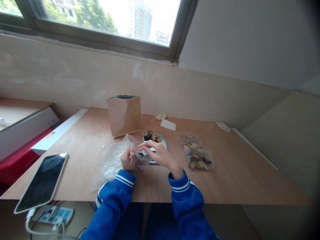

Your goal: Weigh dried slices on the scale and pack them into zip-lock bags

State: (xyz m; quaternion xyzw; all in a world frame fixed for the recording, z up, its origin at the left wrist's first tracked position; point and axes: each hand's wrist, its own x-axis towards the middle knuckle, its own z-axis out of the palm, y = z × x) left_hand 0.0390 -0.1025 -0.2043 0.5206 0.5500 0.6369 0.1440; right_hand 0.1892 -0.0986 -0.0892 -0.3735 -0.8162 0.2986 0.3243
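My left hand [128,159] is closed on the edge of a small clear zip bag [137,149] with a red strip at its mouth. My right hand [157,154] reaches into the mouth of that bag with its fingers pinched together; a few dark pieces show inside the bag, and what the fingers hold is too small to name. Just behind the hands lies a small silver scale [162,137] with several brown dried slices [151,136] on it. Both sleeves are blue with white stripes.
A brown paper pouch [124,115] stands open behind the scale. Two filled zip bags [198,160] lie to the right, loose clear bags [110,161] to the left. A tablet [42,181] lies at the table's left front corner. A white card [168,124] and paper scraps sit near the wall.
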